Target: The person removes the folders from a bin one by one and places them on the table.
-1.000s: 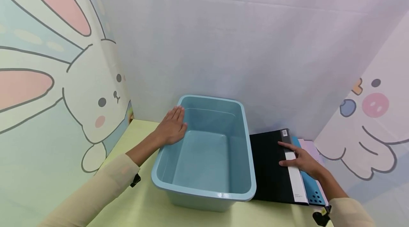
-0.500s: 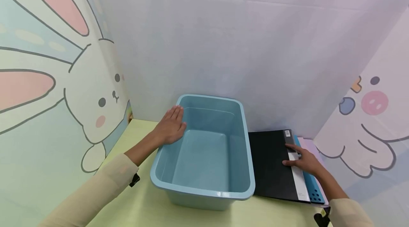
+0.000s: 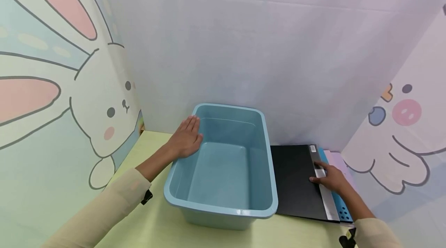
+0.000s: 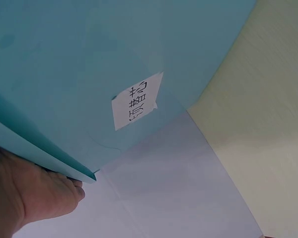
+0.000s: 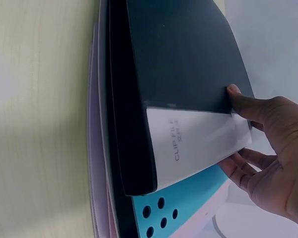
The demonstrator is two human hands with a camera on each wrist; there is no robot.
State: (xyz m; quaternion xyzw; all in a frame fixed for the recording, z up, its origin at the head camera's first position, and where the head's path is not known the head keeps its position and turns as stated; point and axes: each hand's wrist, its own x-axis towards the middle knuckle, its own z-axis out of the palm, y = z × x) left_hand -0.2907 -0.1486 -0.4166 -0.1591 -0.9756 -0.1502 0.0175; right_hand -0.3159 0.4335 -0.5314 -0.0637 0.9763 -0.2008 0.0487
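Note:
A pale blue plastic tub (image 3: 223,211) stands on the table. My left hand (image 3: 186,139) rests on its left rim with straight fingers. In the left wrist view a white paper label (image 4: 138,101) is stuck to the tub's outer wall. To the tub's right lies a black clip file (image 3: 296,182) with a white spine label. My right hand (image 3: 332,180) grips its spine edge, thumb on the cover and fingers at the spine's far side. Beneath it, a blue folder (image 5: 191,193) with round dark holes and a lilac folder (image 3: 339,162) stick out to the right.
The pale yellow-green table (image 3: 139,217) carries the tub and the folder stack. Behind them hangs a light fabric backdrop (image 3: 223,46). Side walls carry a rabbit print (image 3: 101,97) on the left and a pig-nosed character (image 3: 405,112) on the right.
My right hand and the black clip file have shifted slightly to the right, covering more of the blue folder. The left hand and the tub have stayed practically in place.

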